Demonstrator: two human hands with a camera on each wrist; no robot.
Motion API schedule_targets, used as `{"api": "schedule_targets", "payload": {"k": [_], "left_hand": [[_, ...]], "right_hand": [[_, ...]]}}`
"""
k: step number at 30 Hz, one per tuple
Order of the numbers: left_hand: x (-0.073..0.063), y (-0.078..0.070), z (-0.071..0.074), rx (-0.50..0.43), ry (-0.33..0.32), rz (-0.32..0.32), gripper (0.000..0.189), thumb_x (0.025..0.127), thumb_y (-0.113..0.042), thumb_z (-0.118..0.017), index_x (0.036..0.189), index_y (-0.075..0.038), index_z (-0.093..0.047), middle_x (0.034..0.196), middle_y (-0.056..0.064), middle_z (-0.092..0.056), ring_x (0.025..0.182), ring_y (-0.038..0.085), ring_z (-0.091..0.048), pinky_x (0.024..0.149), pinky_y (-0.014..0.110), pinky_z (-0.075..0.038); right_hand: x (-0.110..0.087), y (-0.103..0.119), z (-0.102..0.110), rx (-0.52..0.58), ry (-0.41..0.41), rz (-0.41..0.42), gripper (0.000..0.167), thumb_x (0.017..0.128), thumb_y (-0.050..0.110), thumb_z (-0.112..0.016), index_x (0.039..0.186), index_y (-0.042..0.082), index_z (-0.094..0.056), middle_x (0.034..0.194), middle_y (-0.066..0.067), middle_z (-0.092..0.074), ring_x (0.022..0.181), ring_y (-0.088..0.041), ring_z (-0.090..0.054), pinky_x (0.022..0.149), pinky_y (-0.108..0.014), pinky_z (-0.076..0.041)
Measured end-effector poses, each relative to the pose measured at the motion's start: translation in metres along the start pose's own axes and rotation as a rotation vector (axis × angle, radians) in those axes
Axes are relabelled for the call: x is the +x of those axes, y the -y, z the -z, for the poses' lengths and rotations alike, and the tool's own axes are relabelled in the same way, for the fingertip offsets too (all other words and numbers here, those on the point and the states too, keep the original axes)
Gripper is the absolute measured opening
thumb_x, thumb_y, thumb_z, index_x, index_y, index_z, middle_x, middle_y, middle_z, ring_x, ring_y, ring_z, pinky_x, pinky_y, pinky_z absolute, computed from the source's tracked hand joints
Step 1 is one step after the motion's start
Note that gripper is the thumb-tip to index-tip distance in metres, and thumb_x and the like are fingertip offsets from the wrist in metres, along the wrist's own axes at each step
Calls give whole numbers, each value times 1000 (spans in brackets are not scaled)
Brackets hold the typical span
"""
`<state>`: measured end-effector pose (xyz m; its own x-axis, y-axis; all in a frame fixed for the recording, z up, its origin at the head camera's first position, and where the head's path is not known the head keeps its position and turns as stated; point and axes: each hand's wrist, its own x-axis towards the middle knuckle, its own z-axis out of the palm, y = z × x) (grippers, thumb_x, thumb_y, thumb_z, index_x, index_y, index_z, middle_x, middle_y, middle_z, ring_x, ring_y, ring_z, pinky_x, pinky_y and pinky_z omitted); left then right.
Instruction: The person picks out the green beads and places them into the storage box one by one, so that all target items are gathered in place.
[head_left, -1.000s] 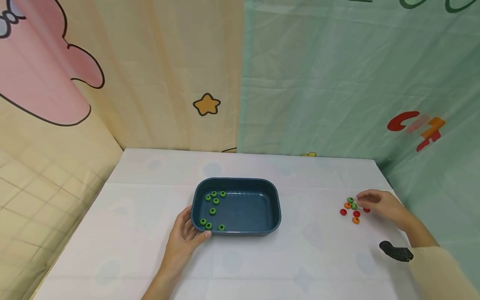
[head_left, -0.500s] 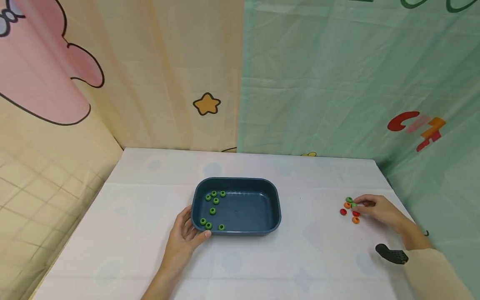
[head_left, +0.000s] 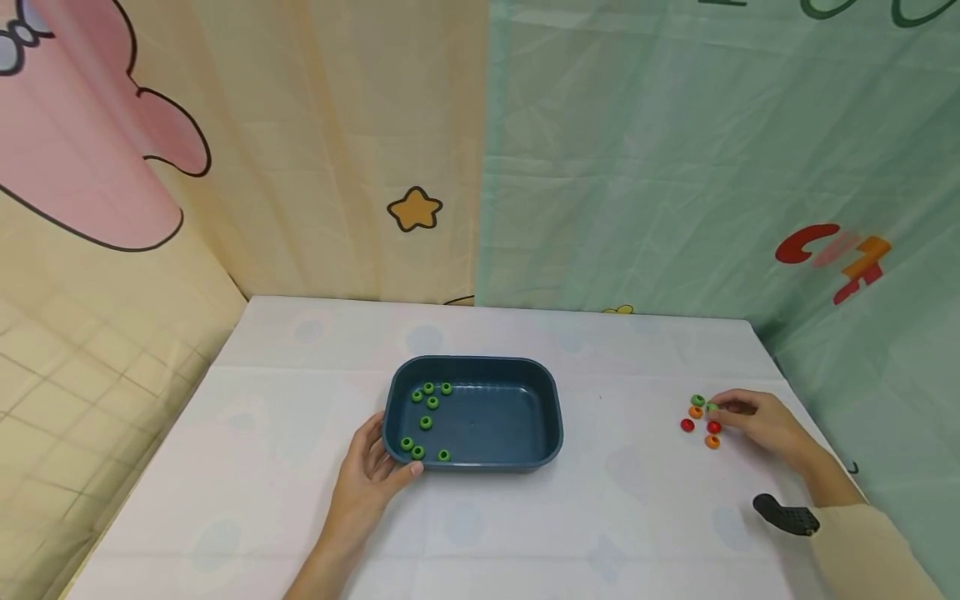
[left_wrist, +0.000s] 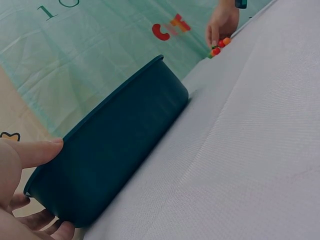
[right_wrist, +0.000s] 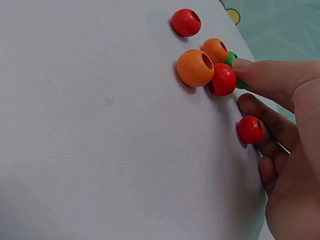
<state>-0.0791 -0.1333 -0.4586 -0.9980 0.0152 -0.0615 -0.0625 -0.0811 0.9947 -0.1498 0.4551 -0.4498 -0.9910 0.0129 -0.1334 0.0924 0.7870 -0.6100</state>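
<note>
A dark blue rectangular tray (head_left: 495,425) holds several green beads (head_left: 426,423) along its left side. My left hand (head_left: 367,483) grips the tray's near left corner, with its thumb (left_wrist: 42,152) at the rim and the other fingers against the outer wall. At the right, my right hand (head_left: 761,421) pinches a green bead (right_wrist: 241,83) at the edge of a small cluster; the forefinger is mostly hidden in the right wrist view. Around it lie red beads (right_wrist: 223,80), orange beads (right_wrist: 195,68) and another green bead (head_left: 697,400). One red bead (right_wrist: 249,130) sits beside the curled lower fingers.
Everything stands on a table with a white cloth (head_left: 600,517). Printed curtains, yellow (head_left: 337,167) and green (head_left: 637,167), hang behind it and at the sides. A black strap end (head_left: 786,515) sticks out by the right sleeve.
My right hand has moved slightly left and down to the cluster, and its fingertips have come together on a green bead. The left hand and the tray have stayed put.
</note>
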Motion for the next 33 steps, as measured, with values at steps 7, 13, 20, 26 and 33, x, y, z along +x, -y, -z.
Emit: {"api": "schedule_targets", "payload": {"k": [7, 13, 20, 26, 33], "left_hand": [[-1, 0, 0, 5, 1, -1, 93, 87, 1, -82, 161, -9, -26, 162, 15, -30, 147, 34, -36, 107, 16, -42], [0, 1, 0, 13, -3, 0, 92, 87, -1, -83, 160, -10, -28, 162, 14, -31, 146, 33, -36, 107, 16, -42], [-1, 1, 0, 20, 1, 1, 92, 88, -2, -83, 161, -11, -27, 162, 14, -30, 147, 33, -36, 106, 15, -42], [0, 2, 0, 11, 1, -1, 92, 88, -1, -82, 160, -11, -27, 163, 14, -30, 147, 33, -36, 107, 16, -43], [1, 2, -1, 4, -3, 3, 92, 87, 1, -82, 160, -10, -27, 163, 14, -30, 146, 33, -36, 106, 17, -43]], "right_hand": [[-1, 5, 5, 7, 9, 29, 39, 99, 31, -74, 119, -2, -70, 112, -14, -69, 95, -21, -60, 73, -17, -53], [2, 12, 9, -14, -9, 53, 35, 100, 26, -72, 119, -3, -68, 112, -15, -68, 97, -25, -59, 71, -21, -55], [6, 26, 11, 36, 27, 66, 35, 102, 24, -69, 123, -4, -66, 113, -17, -67, 93, -26, -59, 68, -29, -59], [14, 37, 13, 24, 46, 72, 38, 101, 26, -71, 124, -2, -66, 115, -16, -68, 100, -30, -60, 70, -30, -58], [23, 55, 11, 4, 90, 97, 35, 101, 26, -71, 124, 0, -66, 120, -18, -68, 110, -38, -60, 80, -36, -58]]}}
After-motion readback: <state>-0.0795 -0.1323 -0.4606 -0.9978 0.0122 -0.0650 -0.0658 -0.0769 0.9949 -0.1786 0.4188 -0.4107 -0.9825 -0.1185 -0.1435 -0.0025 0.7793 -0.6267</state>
